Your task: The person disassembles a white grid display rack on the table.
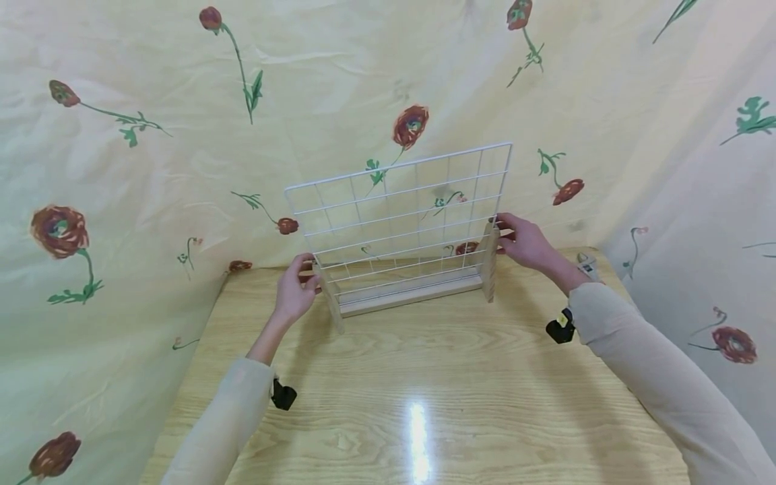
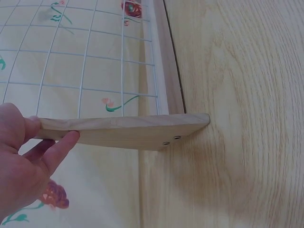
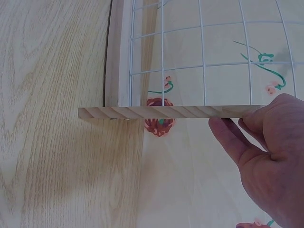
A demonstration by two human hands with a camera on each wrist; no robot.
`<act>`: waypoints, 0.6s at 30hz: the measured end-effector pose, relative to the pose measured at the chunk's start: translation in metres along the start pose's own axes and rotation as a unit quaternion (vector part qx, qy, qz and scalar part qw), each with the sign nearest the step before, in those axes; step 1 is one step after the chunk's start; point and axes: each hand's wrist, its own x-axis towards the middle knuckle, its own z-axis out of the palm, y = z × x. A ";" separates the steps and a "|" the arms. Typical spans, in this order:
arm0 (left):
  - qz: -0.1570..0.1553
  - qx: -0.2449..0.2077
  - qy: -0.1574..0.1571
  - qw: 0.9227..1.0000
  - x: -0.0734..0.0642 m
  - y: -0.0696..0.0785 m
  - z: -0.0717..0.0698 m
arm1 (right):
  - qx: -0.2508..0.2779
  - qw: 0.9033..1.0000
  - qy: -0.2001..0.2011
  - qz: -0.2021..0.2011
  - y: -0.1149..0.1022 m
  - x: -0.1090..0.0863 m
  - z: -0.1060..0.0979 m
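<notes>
A white wire grid rack (image 1: 400, 166) stands on the table, with a wooden side panel at each end and a wooden bar (image 1: 412, 299) across its foot. My left hand (image 1: 295, 291) grips the upper end of the left side panel (image 2: 123, 124), its fingers touching the outer face. Two metal screw heads (image 2: 171, 140) show low on that face. At the other end, my right hand (image 3: 275, 161) pinches the upper part of the right side panel (image 3: 166, 112). Some fingertips of both hands are hidden behind the panels.
The rack is near the back edge of the light wood-grain table (image 1: 376, 377). An adjustable wrench (image 1: 587, 263) lies at the back right, partly hidden by the right forearm. Cloth printed with red flowers (image 1: 151, 168) hangs behind and at both sides.
</notes>
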 end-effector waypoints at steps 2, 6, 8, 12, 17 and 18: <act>0.006 0.003 0.005 1.000 -0.001 -0.001 0.000 | 0.000 1.000 0.000 -0.003 0.000 0.000 0.001; 0.009 0.008 0.009 1.000 -0.003 -0.002 -0.001 | 0.000 1.000 -0.002 -0.005 -0.001 0.000 0.001; 0.005 0.006 0.008 1.000 -0.004 -0.001 -0.002 | 0.000 1.000 -0.003 -0.006 -0.002 0.000 0.002; -0.010 0.000 0.001 1.000 -0.006 0.001 -0.004 | -0.003 1.000 -0.002 -0.008 -0.004 -0.002 0.002; -0.010 0.002 -0.001 1.000 -0.008 0.002 -0.005 | -0.003 1.000 -0.004 -0.007 -0.005 -0.002 0.004; -0.009 0.002 0.000 1.000 -0.009 0.002 -0.006 | -0.002 1.000 -0.005 -0.007 -0.005 -0.002 0.004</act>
